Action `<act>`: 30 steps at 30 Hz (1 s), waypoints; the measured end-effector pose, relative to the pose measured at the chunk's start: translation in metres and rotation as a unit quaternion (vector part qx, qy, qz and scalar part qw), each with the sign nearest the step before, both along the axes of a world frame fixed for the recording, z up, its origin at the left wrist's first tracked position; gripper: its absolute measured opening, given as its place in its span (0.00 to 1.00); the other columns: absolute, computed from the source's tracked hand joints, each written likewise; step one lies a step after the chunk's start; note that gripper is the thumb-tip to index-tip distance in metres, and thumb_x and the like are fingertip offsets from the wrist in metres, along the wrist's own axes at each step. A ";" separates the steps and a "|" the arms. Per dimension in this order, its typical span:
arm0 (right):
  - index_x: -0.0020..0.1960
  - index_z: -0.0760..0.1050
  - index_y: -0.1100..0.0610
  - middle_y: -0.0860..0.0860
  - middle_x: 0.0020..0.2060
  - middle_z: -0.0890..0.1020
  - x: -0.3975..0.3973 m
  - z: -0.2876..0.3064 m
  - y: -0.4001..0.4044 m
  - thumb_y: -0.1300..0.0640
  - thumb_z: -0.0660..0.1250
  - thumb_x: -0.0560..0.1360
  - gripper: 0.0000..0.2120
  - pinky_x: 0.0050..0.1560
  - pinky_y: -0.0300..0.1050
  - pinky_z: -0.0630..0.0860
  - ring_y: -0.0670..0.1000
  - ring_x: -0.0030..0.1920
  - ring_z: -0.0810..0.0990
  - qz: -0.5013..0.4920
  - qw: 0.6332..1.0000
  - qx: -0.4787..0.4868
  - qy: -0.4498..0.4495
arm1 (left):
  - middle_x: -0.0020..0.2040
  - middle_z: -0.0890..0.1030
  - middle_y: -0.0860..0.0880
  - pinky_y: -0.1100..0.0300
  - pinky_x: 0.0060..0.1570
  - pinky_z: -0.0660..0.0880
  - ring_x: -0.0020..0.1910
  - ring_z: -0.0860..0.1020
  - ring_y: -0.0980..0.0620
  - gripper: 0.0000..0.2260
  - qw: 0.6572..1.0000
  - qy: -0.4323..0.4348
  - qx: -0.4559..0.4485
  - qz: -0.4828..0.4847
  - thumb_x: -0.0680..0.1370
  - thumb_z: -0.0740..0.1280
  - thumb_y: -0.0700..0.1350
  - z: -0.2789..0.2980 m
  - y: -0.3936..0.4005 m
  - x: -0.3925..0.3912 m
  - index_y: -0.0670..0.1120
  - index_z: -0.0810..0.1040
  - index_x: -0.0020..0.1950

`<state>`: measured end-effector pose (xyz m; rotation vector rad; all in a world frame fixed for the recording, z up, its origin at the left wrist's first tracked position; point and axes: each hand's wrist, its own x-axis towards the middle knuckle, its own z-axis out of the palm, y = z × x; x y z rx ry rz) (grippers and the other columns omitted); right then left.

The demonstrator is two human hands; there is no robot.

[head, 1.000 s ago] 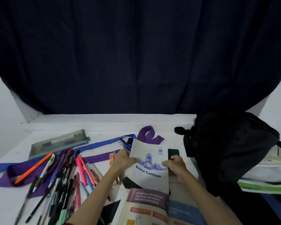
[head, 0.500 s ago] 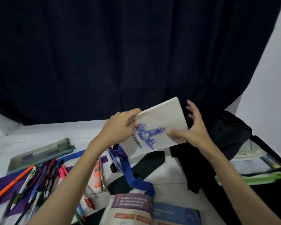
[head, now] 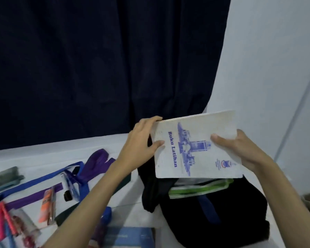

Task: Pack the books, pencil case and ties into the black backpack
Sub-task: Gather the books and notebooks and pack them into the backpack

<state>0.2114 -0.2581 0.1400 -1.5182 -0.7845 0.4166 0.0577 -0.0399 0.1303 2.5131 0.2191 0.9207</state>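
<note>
Above the open mouth of the black backpack (head: 213,221), held off the bench (head: 43,158) in both hands: a white exercise book (head: 195,145) printed in blue "Buku Latihan", turned sideways with its title running down the cover. Left hand (head: 141,144) gripping the book's left edge, thumb pressed on the cover, fingers curled over the top corner and behind. Right hand (head: 240,147) gripping the right side, thumb laid flat across the cover, fingers hidden behind the book. Both forearms reaching up and forward from the near edge, the left one crossing over the clutter left of the backpack.

Inside the backpack's mouth, directly below the book: a green-and-white book (head: 199,188) already lodged, its edge showing; a blue strap (head: 208,210) lying over the black fabric just below that.

Left of the backpack, on the bench: a purple tie (head: 97,161) and a blue tie (head: 43,183) tangled across each other, a dark green tie (head: 68,213) partly hidden under the left forearm, an orange highlighter (head: 45,208) beside them, pink pens (head: 2,217) at the far left, blurred. Further left and back, a grey pencil case (head: 4,176), cut by the frame edge. Nearer than the backpack, at the bottom edge, a blue book (head: 129,237), blurred. Behind everything, a dark blue curtain (head: 97,59).
</note>
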 end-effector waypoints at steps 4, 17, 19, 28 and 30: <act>0.51 0.78 0.59 0.51 0.41 0.86 0.035 -0.021 -0.057 0.61 0.65 0.76 0.06 0.33 0.38 0.79 0.49 0.39 0.85 -0.064 0.995 0.024 0.068 | 0.70 0.63 0.52 0.56 0.69 0.64 0.68 0.65 0.55 0.43 0.982 0.083 -0.167 0.030 0.68 0.74 0.59 -0.055 -0.010 0.009 0.52 0.54 0.76; 0.59 0.76 0.61 0.63 0.52 0.82 0.077 -0.054 -0.067 0.57 0.71 0.67 0.21 0.57 0.64 0.74 0.66 0.53 0.81 0.051 0.975 -0.095 0.195 | 0.41 0.77 0.49 0.62 0.37 0.64 0.44 0.75 0.46 0.06 0.965 0.013 -0.169 0.199 0.78 0.66 0.43 -0.038 -0.013 0.022 0.45 0.70 0.47; 0.58 0.76 0.63 0.63 0.52 0.82 0.077 -0.054 -0.059 0.58 0.70 0.67 0.21 0.56 0.63 0.75 0.66 0.53 0.81 0.058 0.974 -0.113 0.189 | 0.42 0.79 0.47 0.57 0.41 0.66 0.44 0.76 0.45 0.06 0.973 -0.011 -0.108 0.201 0.78 0.66 0.45 -0.014 -0.016 0.029 0.45 0.71 0.48; 0.52 0.74 0.68 0.63 0.37 0.83 0.085 -0.074 -0.006 0.66 0.63 0.76 0.07 0.28 0.48 0.80 0.59 0.33 0.83 -0.093 0.931 0.028 0.351 | 0.41 0.79 0.45 0.53 0.34 0.66 0.37 0.77 0.42 0.09 0.949 0.002 0.263 0.171 0.82 0.57 0.43 0.086 -0.040 0.076 0.44 0.72 0.59; 0.58 0.73 0.70 0.65 0.47 0.81 0.082 -0.080 0.012 0.68 0.63 0.75 0.12 0.40 0.54 0.81 0.62 0.43 0.82 -0.143 0.918 0.076 0.362 | 0.39 0.79 0.45 0.55 0.32 0.64 0.34 0.75 0.44 0.08 0.937 -0.004 0.303 0.175 0.82 0.56 0.42 0.095 -0.043 0.086 0.44 0.72 0.58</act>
